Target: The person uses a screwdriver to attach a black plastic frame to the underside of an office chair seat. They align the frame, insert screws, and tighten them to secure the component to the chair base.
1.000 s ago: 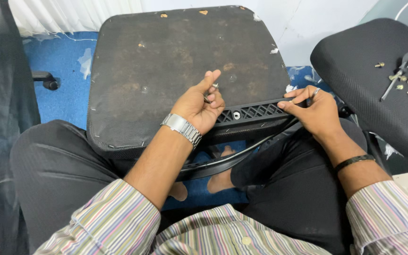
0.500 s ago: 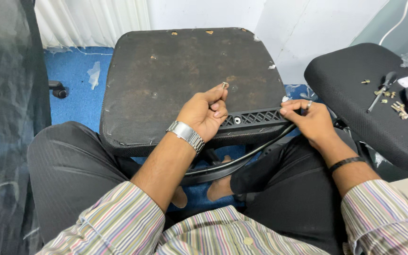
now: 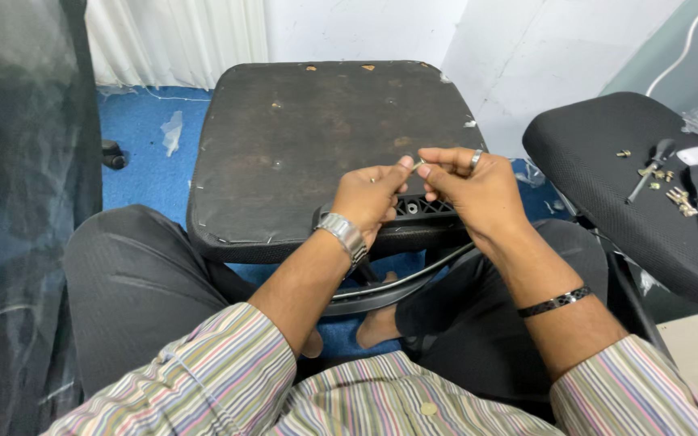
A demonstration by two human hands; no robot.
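Observation:
An upturned dark chair seat base [image 3: 317, 137] rests against my knees, its black plastic armrest bracket [image 3: 418, 211] at the near edge. My left hand [image 3: 373, 198] and my right hand [image 3: 474, 190] meet just above that bracket. Their fingertips pinch a small metal screw [image 3: 418, 165] between them. A curved black armrest bar [image 3: 401, 282] hangs below the seat between my legs.
A black mesh seat cushion [image 3: 607, 186] stands at the right, carrying two screwdrivers [image 3: 648, 171], several loose screws [image 3: 679, 200] and a small white piece [image 3: 696, 155]. A dark mesh chair back [image 3: 18, 202] fills the left side. Blue carpet [image 3: 143, 153] and a white wall [image 3: 543, 56] lie beyond.
My right hand left the armrest bracket and rose to meet my left hand; both now pinch the screw. The view shifted left.

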